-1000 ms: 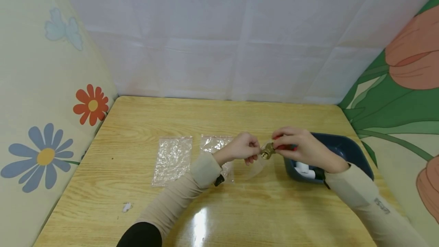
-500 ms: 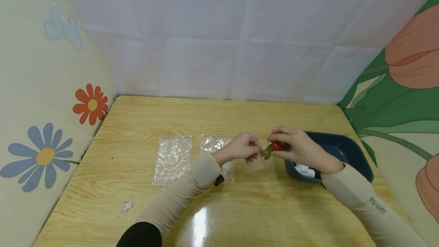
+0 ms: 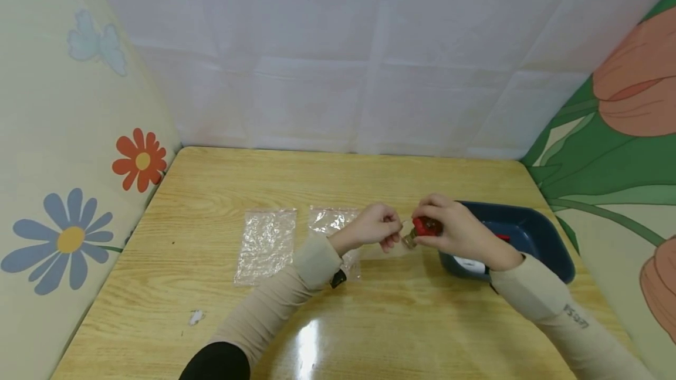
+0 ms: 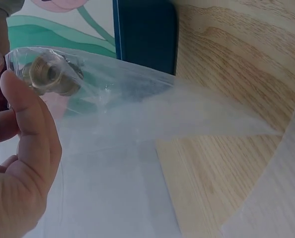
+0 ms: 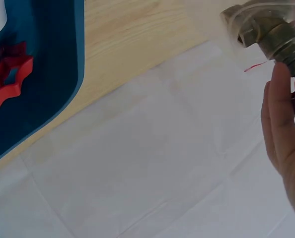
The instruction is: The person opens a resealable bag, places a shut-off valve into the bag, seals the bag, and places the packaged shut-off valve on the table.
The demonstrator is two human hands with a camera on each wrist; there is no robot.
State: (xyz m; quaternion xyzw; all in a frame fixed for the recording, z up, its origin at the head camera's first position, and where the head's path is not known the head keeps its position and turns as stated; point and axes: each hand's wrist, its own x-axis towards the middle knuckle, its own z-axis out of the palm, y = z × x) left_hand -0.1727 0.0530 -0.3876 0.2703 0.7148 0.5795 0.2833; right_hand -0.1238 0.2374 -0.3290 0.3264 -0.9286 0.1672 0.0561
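Observation:
My right hand grips a brass valve by its red handwheel, with the brass body pointing down and left. In the left wrist view, the threaded brass end shows through the clear film of a plastic bag, just inside its mouth. The left hand pinches the upper edge of that bag with thumb and finger, close to the valve. From the mouth, the bag tapers away over the wooden table. In the right wrist view, the valve body overlaps the bag's rim, and the handwheel is partly cut off.
A dark blue tub stands right of the hands, holding a white part and another red handwheel. Left of the hands lie a flat clear bag and a second one, partly under the left forearm. A white scrap lies front left.
The right hand has shifted slightly left and turned, tipping the brass end of the valve downward into the bag's mouth. The left hand has stayed almost still.

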